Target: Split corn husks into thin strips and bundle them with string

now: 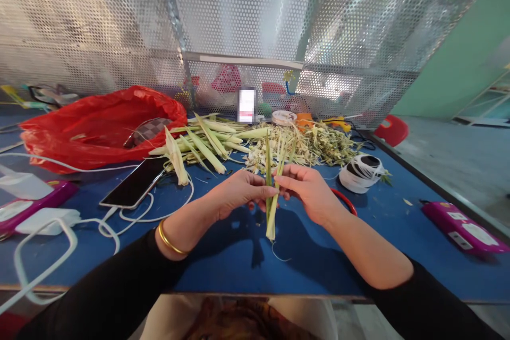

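Left hand (pixel 245 191) and right hand (pixel 306 191) pinch green strips (pixel 271 218) in their fingers (pixel 265 191) over the blue bench (pixel 319 268); behind it, a perforated screen (pixel 243 21).

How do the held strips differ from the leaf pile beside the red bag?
The held strips sit in the fingers of the left hand and right hand; the leaf pile lies on the blue table. The held strips are just a few pieces; the leaf pile has many, overlapping. Both show long, pale green pieces.
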`<state>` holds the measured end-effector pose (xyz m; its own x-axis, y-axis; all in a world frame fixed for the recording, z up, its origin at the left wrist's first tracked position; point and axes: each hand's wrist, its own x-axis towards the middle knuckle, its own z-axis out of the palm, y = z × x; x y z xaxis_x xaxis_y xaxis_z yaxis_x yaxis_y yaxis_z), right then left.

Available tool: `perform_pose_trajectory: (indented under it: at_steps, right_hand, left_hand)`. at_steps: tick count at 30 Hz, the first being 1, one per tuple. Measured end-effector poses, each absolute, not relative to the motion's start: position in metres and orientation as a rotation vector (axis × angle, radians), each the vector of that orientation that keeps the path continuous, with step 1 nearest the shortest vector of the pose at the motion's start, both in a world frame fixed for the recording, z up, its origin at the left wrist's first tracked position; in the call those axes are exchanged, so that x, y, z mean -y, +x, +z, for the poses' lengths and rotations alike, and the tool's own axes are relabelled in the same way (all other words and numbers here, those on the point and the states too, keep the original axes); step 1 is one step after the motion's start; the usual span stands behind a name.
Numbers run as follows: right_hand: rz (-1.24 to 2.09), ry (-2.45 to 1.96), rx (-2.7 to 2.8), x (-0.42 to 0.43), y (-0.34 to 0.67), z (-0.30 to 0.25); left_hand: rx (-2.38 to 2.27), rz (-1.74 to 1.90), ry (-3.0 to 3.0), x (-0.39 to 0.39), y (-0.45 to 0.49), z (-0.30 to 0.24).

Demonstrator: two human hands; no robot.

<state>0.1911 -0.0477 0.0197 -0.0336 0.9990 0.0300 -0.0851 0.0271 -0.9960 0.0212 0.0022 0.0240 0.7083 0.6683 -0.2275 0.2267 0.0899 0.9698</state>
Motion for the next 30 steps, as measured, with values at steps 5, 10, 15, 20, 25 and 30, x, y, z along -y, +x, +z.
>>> perform_pose_trajectory:
  at_steps: [5,10,15,20,25,30]
  right_hand:
    - [1.184,-1.141,1.231,0.047,0.189,0.017]
    - [1.097,-1.204,1.239,0.045,0.190,0.017]
    - [1.047,-1.094,1.481,0.050,0.191,0.021]
    - [0.849,-1.167,1.666,0.057,0.188,0.021]
    - [0.777,-1.149,1.748,0.058,0.188,0.020]
    - [0.538,-1.246,1.747,0.061,0.186,0.023]
  left_hand:
    - [-0.731,0.370,1.465,0.001,0.024,0.023]
    - [-0.773,0.485,1.320,-0.002,0.026,0.021]
    - [-0.791,0.715,1.058,-0.012,0.022,0.024]
    - [-0.801,0.750,0.979,-0.015,0.020,0.024]
    - [-0.821,0.776,0.942,-0.016,0.021,0.022]
    - [-0.867,0.881,0.884,-0.019,0.019,0.022]
